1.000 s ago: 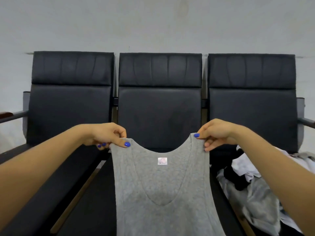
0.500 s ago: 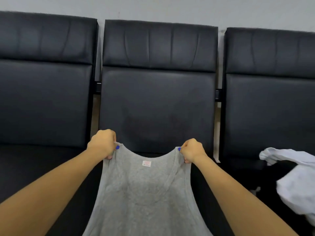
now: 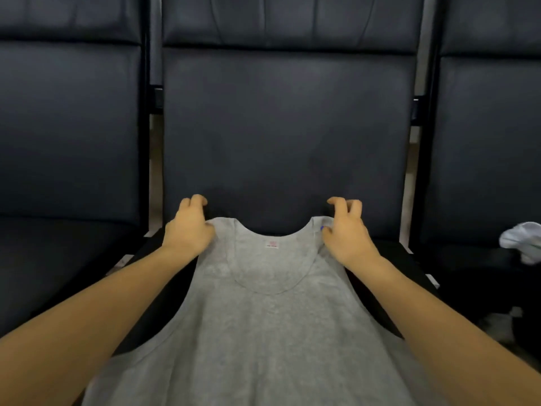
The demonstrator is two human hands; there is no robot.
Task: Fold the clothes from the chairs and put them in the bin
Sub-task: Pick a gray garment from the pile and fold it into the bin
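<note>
A grey tank top [image 3: 263, 317] lies flat on the seat of the middle black chair [image 3: 287, 142], neckline toward the backrest, with a small white label inside the collar. My left hand [image 3: 188, 227] rests on its left shoulder strap. My right hand [image 3: 345, 230] rests on the right strap. On both hands the fingers are lifted and curled apart above the cloth, with only the thumbs and heels touching it. The shirt's lower hem runs out of the bottom of the view. No bin is in view.
Black padded chairs stand on either side, the left chair [image 3: 67, 142] and the right chair [image 3: 491, 142]. A white garment [image 3: 524, 241] lies on the right seat, with more pale cloth [image 3: 503, 323] lower at the right edge.
The tank top went from hanging in the air to lying on the middle seat. Both hands moved down and forward, and their pinch on the straps has loosened. The view moved closer.
</note>
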